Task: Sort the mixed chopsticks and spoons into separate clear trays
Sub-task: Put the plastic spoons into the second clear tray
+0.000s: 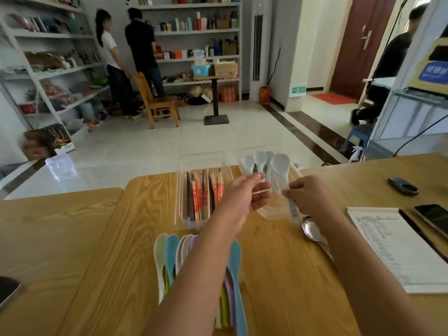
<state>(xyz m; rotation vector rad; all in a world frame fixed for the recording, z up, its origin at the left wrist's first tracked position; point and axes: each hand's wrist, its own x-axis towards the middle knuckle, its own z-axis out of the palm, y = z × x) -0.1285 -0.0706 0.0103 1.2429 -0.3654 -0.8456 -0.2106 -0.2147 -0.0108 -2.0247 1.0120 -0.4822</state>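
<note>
- Pale spoon point(280, 166): my right hand point(306, 197) pinches its handle; lay it bowl-far in the spoon tray point(274, 213).
- Left hand point(244, 197): fingers loosely open, touching the tray's left wall.

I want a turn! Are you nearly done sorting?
About halfway. Wooden chopsticks lie in the left clear plastic tray. The right hand pinches a pale white plastic spoon over the right clear tray, which holds three more. Pastel plastic spoons and a shiny metal spoon wait on the wooden table.
</note>
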